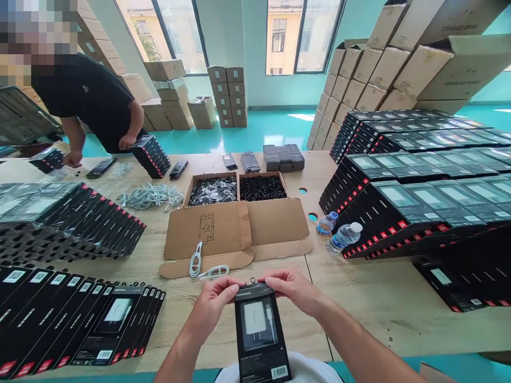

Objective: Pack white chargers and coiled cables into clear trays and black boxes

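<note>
A black retail box (261,354) with a clear window stands tilted at the table's near edge. Through its window a white wall charger (255,317) and a cable are visible. My left hand (215,298) pinches the box's top left corner between thumb and fingers. At the top right corner, my right hand (291,290) pinches it the same way. A small dark loop (253,280) sticks up behind the top edge, between the hands. Just beyond lie two coiled white cables (215,272) by an opened cardboard flap (207,234).
Rows of black boxes (43,319) fill the left side, with more stacks (399,213) on the right. Two water bottles (345,238) stand right of the cardboard. Trays of small black parts (263,187) and a cable pile (154,196) sit farther back. A co-worker (96,101) handles boxes at far left.
</note>
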A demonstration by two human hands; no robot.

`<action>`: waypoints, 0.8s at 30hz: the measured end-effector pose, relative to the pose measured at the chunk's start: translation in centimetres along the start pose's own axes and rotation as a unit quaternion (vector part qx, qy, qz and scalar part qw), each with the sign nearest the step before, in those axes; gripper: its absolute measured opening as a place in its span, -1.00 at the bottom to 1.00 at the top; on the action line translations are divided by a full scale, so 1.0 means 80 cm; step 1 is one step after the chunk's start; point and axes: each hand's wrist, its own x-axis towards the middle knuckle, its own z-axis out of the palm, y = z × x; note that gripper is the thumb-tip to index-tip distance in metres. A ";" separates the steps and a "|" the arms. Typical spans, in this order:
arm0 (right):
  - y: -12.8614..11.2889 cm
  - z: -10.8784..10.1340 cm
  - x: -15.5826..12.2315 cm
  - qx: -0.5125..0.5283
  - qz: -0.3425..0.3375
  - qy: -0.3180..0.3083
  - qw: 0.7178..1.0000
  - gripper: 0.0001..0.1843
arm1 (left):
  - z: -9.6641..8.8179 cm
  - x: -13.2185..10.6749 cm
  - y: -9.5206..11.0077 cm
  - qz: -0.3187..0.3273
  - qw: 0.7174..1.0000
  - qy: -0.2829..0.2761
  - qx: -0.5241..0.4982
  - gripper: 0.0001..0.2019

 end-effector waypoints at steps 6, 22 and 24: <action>-0.003 -0.015 0.007 -0.049 0.050 0.019 0.997 -0.47 | 0.018 -0.006 -0.010 0.002 0.999 0.044 -0.022 -0.78; 0.007 0.003 0.017 -0.001 -0.006 0.037 0.999 -0.41 | 0.026 -0.028 -0.061 0.058 0.981 0.179 0.046 -0.35; 0.004 0.013 0.031 0.022 -0.040 0.076 0.996 -0.42 | 0.029 -0.033 -0.079 0.105 0.950 0.233 0.177 -0.22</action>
